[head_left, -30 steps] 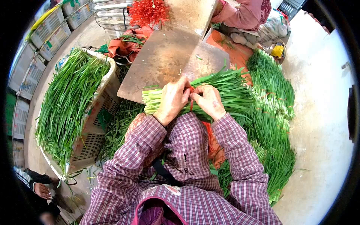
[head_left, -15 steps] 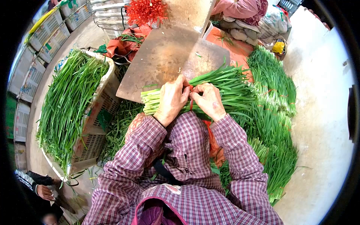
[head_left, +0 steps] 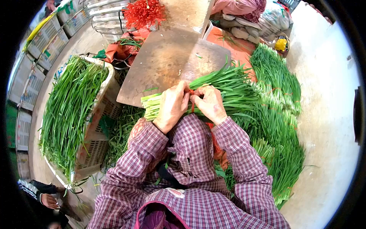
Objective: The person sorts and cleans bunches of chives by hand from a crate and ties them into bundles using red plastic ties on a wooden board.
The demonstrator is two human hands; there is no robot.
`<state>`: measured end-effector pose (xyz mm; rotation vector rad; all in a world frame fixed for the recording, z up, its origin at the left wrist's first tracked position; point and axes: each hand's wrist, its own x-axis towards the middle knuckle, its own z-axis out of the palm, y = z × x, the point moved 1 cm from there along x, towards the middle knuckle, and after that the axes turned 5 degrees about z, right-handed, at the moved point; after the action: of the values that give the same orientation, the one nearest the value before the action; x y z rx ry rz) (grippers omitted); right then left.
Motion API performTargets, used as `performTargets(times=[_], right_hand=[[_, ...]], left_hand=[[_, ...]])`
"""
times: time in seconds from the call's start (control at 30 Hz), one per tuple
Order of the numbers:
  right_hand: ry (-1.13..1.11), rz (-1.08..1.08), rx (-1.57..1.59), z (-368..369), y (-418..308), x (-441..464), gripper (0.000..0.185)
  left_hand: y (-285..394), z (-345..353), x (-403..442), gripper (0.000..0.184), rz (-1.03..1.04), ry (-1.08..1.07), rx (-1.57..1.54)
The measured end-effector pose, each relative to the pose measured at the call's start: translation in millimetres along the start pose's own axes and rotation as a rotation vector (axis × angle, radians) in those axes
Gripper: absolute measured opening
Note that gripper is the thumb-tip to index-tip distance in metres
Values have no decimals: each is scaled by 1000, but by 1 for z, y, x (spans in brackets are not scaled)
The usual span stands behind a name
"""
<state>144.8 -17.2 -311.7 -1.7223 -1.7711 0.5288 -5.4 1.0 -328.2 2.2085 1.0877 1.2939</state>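
A bunch of garlic chives (head_left: 225, 89) lies across my lap at the near edge of a brown board (head_left: 152, 57), pale stem ends to the left and green leaves to the right. Around its middle runs a red tie (head_left: 193, 106). My left hand (head_left: 172, 107) rests over the stems, its thumb and fingers pinched on the tie. From the leaf side, my right hand (head_left: 209, 104) pinches the same tie, and the fingertips of both hands nearly meet. Exactly how the tie's ends cross is hidden by my fingers.
Tied chive bunches (head_left: 276, 129) are stacked on my right beside a white surface (head_left: 324, 114). Loose chives (head_left: 72, 114) heap over a plastic crate (head_left: 95, 149) on my left. Red ties (head_left: 144, 14) lie beyond the board. Another person's hand (head_left: 49, 201) shows at lower left.
My right fingers have come slightly closer to my left ones at the tie. The view has shifted a little. At lower left, the other person's hand sits slightly lower.
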Motion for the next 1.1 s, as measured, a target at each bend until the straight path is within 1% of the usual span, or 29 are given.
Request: performTargets(times=[0.13,0.2,0.27,0.3,0.37,0.4,0.47,0.5,0.53,0.57,0.6,0.67,0.73,0.77,0.87,0.9,1.0,1.1], right_hand=[[43,-70,-4,4,5,-3,15],[120,-116,30,9,9,-4,15],[128,-132,32,10,11,-8,14],[136,-148,34,10,11,-9,14],[144,-167,40,10,10,-11,14],[151,-187,45,9,9,-12,15],[176,-209,43,8,6,-14,14],[201,-231,41,8,5,-15,14],[202,-231,42,9,5,-16,14],[215,-205,14,10,5,-17,15],[227,-178,-14,10,4,-19,16],[258,-199,-57,7,0,-25,17],[303,-217,-157,5,-2,-29,20],[301,-218,-157,1,-3,-31,20],[415,-193,-302,-19,-14,-34,21],[459,-219,-305,-23,-12,-33,21],[480,-249,-283,-25,-15,-32,18],[385,-254,-286,-9,-14,-29,18]], left_hand=[[-1,-2,-3,11,14,-31,-12],[0,-4,-5,11,11,-53,-7],[0,-4,-6,14,82,-61,-39],[0,-5,-7,14,83,-61,-38],[0,-7,-10,21,105,-85,-63],[2,-10,-10,21,105,-86,-62],[6,-15,-9,28,41,-184,-81],[6,-15,-10,28,41,-184,-80],[6,-15,-11,32,81,-184,-47],[6,-15,-12,36,121,-185,-15],[4,-15,-13,36,120,-186,-14],[2,-14,-14,42,138,-217,6],[2,-15,-13,43,140,-236,3],[2,-16,-12,45,143,-256,-3],[1,-14,-14,47,114,-234,0],[1,-14,-15,47,113,-234,0],[0,-13,-15,48,148,-214,22],[2,-14,-14,46,165,-211,-2]])
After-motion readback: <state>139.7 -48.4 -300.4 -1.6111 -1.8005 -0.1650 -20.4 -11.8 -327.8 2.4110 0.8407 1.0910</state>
